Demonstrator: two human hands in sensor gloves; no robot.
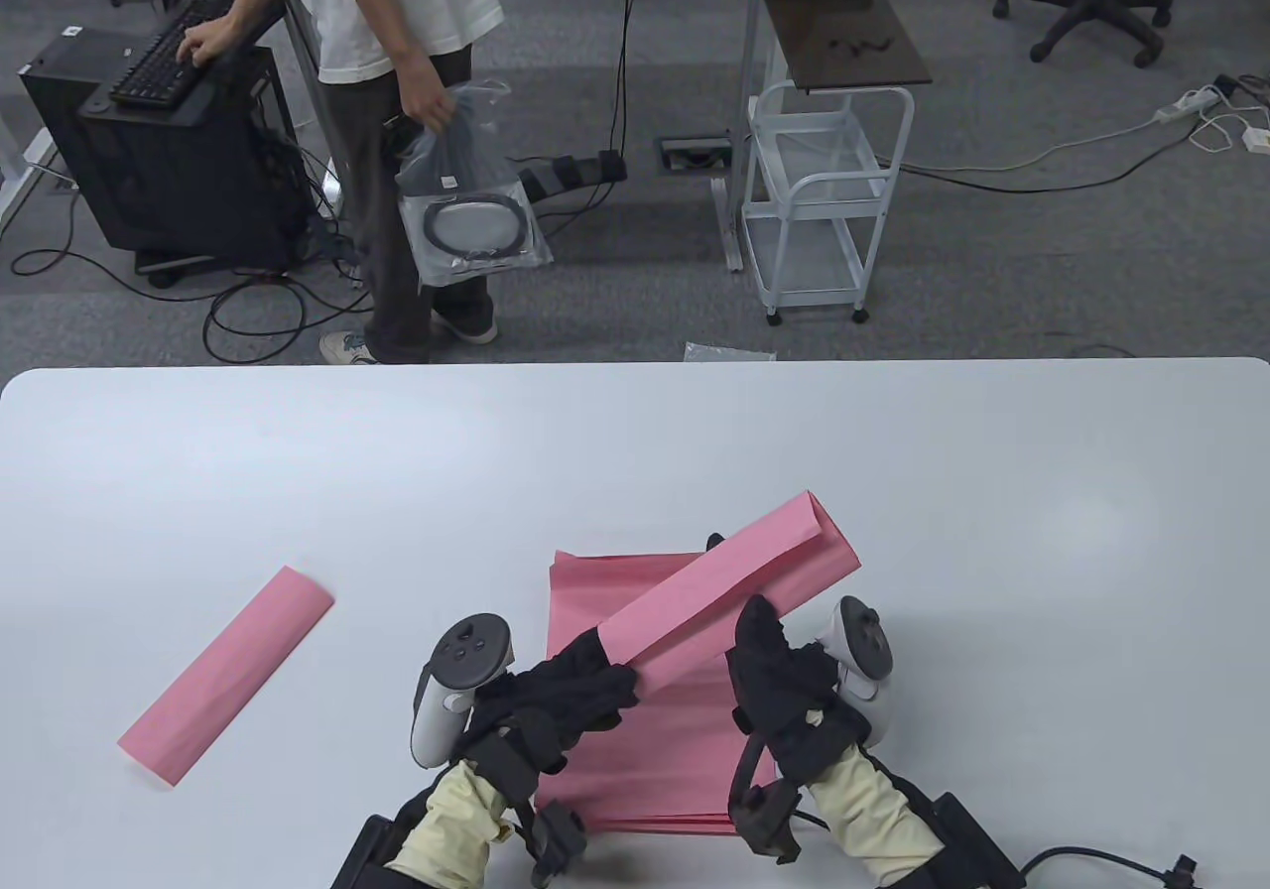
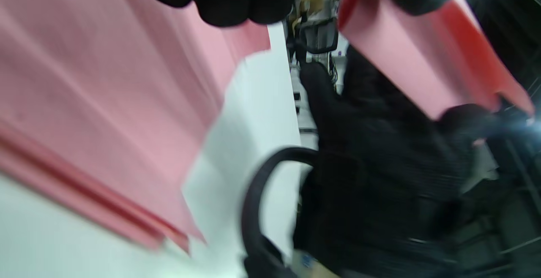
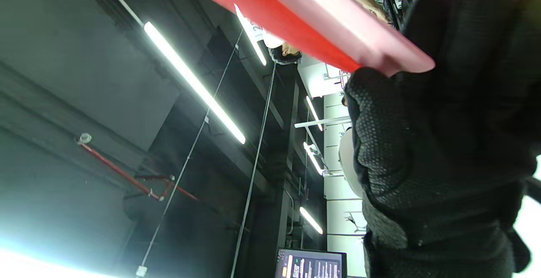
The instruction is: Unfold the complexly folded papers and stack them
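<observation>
A long folded pink paper is being held slantwise above the table in the lower middle of the table view, its far end rising toward the upper right. Its near end is being gripped by the left hand, whose fingers are curled round it. The right hand is being kept against the strip's right edge; in the right wrist view its gloved fingers are being bent around the paper's underside. Beneath the strip, a stack of unfolded pink sheets is lying flat between the two wrists. A second folded pink paper is lying untouched at the lower left, well apart from the hands.
</observation>
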